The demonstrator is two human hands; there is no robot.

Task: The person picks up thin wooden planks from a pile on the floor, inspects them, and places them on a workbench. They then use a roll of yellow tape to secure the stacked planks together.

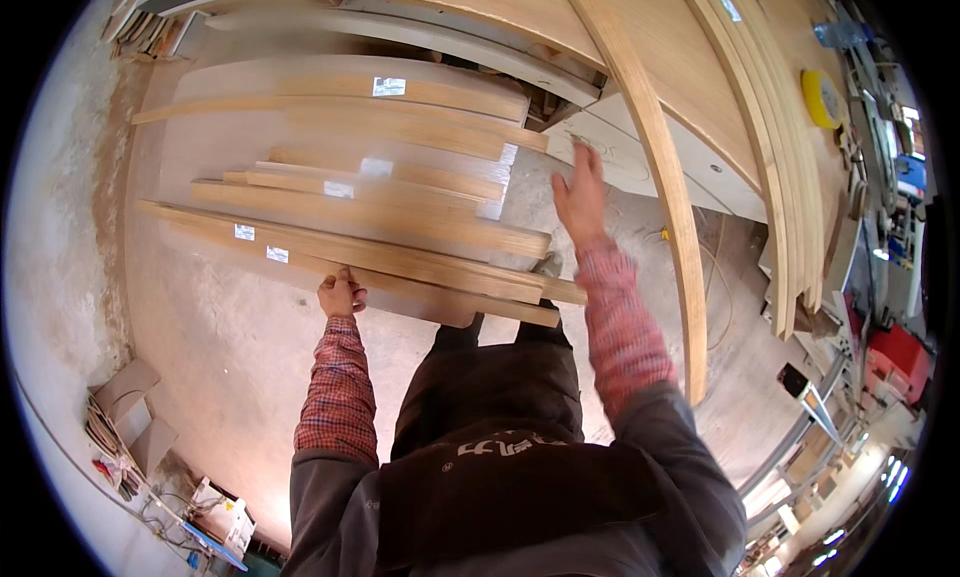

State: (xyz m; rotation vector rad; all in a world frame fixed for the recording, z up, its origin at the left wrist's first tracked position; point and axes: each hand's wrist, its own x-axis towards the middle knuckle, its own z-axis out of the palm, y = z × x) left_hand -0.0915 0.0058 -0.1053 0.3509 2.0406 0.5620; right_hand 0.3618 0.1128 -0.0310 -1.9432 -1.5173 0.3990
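Note:
Several long light-brown wooden strips lie side by side in front of me on a pale board (400, 301), some with white labels. My left hand (342, 293) is closed at the near edge of the pile, thumb and fingers on the nearest wooden strip (440, 292). My right hand (582, 197) is raised beyond the strips' right ends, fingers apart, holding nothing. Closest to it are the end of a far wooden strip (525, 137) and a long strip (650, 137) leaning from the bench.
A wooden workbench (690, 67) crosses the far side, with more long strips (765, 127) over its right part. Yellow tape (821, 99) and a plastic bottle (840, 34) sit there. Cardboard pieces (135, 402) lean at the left wall. A cable (722, 267) lies on the floor.

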